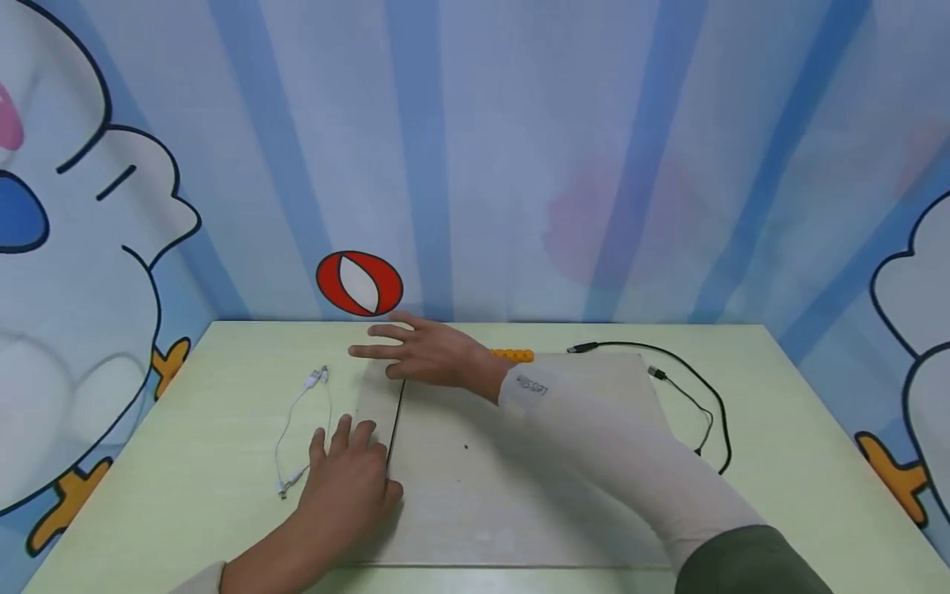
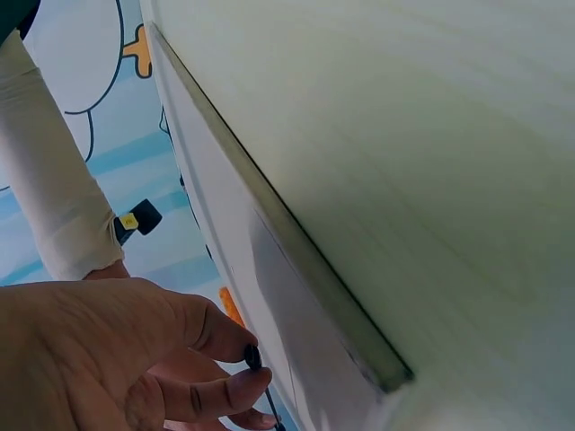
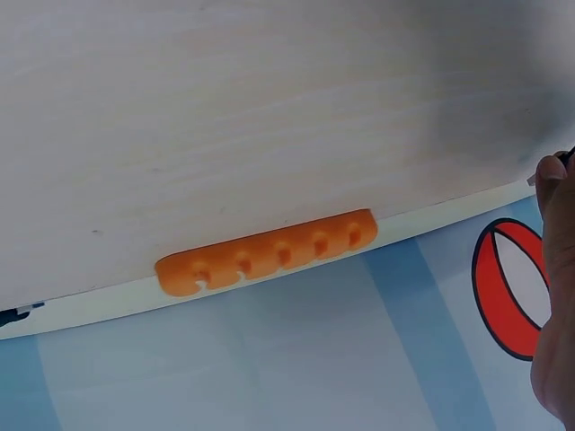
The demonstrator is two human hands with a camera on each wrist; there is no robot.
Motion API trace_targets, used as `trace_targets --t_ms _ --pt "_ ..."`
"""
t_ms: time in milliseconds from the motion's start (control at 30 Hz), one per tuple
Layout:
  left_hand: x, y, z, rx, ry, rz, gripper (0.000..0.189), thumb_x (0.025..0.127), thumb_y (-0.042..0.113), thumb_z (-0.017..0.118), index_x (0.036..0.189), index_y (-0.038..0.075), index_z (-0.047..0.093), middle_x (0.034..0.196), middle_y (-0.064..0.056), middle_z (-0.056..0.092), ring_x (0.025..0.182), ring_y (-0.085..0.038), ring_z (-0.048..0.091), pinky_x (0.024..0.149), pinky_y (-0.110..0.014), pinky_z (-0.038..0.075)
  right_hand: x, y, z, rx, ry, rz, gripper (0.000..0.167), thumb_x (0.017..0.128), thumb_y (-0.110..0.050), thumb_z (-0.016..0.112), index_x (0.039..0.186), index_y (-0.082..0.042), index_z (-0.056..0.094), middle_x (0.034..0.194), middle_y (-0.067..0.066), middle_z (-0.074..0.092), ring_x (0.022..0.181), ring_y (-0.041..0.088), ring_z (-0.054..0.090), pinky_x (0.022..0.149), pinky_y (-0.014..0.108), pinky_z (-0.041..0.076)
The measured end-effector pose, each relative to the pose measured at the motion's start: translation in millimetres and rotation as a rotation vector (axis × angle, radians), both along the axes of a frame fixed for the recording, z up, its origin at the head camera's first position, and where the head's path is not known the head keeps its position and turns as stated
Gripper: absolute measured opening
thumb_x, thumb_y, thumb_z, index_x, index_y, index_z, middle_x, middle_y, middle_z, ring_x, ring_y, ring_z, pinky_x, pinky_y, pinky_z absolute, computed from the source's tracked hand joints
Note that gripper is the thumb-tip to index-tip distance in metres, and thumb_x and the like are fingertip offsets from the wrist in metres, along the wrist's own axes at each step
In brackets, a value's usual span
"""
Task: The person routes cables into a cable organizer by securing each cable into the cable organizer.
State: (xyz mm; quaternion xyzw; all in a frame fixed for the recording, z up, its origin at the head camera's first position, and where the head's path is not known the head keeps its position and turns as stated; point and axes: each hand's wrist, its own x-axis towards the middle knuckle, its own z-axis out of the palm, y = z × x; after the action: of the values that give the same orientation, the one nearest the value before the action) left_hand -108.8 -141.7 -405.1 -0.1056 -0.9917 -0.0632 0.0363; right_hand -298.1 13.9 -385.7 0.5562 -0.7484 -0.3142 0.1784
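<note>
A thin black cable (image 1: 396, 421) runs front to back over the left part of a pale flat board (image 1: 534, 495). My left hand (image 1: 345, 478) is at its near end. In the left wrist view, the left thumb and index finger pinch the cable's small black end (image 2: 252, 356). At the far end is my right hand (image 1: 434, 355), its other fingers spread out to the left. In the right wrist view, the right thumb (image 3: 551, 171) lies against a black plug with a metal tip, mostly hidden at the frame's edge.
An orange strip with several notches (image 3: 269, 253) lies along the board's back edge. A white cable (image 1: 280, 441) is on the table at the left. Two black cables, one longer (image 1: 701, 375) and one shorter (image 1: 690, 398), lie at the right. A patterned wall (image 1: 505, 165) stands behind the table.
</note>
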Motion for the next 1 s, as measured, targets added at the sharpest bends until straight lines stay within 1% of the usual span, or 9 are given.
trace_targets --t_ms 100,267,433,667,767,1000 --pt "-1.3 8.3 -0.6 -0.006 0.009 -0.019 0.025 0.087 0.017 0.085 0.098 -0.005 0.08 0.143 -0.025 0.069 0.148 -0.059 0.057 0.118 -0.085 0.039 -0.9 8 -0.6 -0.002 -0.012 -0.004 0.034 0.113 -0.023 0.07 0.144 -0.037 0.072 0.191 -0.009 0.018 0.175 0.023 0.03 0.144 0.051 0.022" --pt "-3.9 18.1 1.3 -0.001 0.016 -0.034 0.027 0.087 0.018 0.087 0.098 -0.005 0.08 0.143 -0.025 0.069 0.148 -0.059 0.056 0.119 -0.084 0.039 -3.8 19 -1.4 -0.011 -0.012 -0.003 0.032 0.112 -0.023 0.072 0.142 -0.036 0.072 0.191 -0.009 0.021 0.173 0.023 0.033 0.143 0.05 0.024" --pt "-5.7 24.7 3.8 -0.003 0.02 -0.045 0.027 0.087 0.018 0.088 0.098 -0.005 0.08 0.143 -0.024 0.07 0.149 -0.058 0.055 0.12 -0.084 0.038 -6.2 26 0.6 -0.007 -0.009 -0.002 0.034 0.111 -0.022 0.073 0.142 -0.037 0.073 0.19 -0.009 0.023 0.173 0.023 0.034 0.143 0.049 0.025" --pt "-8.1 32.9 3.7 -0.018 0.047 -0.069 0.026 0.087 0.02 0.088 0.095 -0.004 0.08 0.138 -0.023 0.071 0.146 -0.057 0.058 0.118 -0.083 0.04 -10.0 33 -1.3 0.021 0.015 -0.005 0.034 0.112 -0.024 0.073 0.142 -0.039 0.072 0.189 -0.009 0.025 0.173 0.022 0.034 0.143 0.049 0.026" --pt "-10.1 37.2 5.1 -0.017 0.047 -0.079 0.026 0.088 0.019 0.088 0.096 -0.004 0.081 0.137 -0.023 0.071 0.147 -0.057 0.058 0.119 -0.083 0.039 -11.4 37 -2.0 0.031 0.018 -0.014 0.034 0.112 -0.024 0.073 0.142 -0.039 0.072 0.189 -0.009 0.026 0.173 0.022 0.033 0.143 0.049 0.026" --pt "-15.7 51.3 12.3 -0.01 0.05 -0.112 0.021 0.089 0.017 0.086 0.091 -0.004 0.081 0.135 -0.025 0.071 0.147 -0.057 0.058 0.119 -0.082 0.04 -15.6 48 -2.1 0.003 -0.002 -0.013 0.03 0.111 -0.021 0.074 0.137 -0.035 0.072 0.188 -0.008 0.03 0.172 0.021 0.035 0.142 0.048 0.028"
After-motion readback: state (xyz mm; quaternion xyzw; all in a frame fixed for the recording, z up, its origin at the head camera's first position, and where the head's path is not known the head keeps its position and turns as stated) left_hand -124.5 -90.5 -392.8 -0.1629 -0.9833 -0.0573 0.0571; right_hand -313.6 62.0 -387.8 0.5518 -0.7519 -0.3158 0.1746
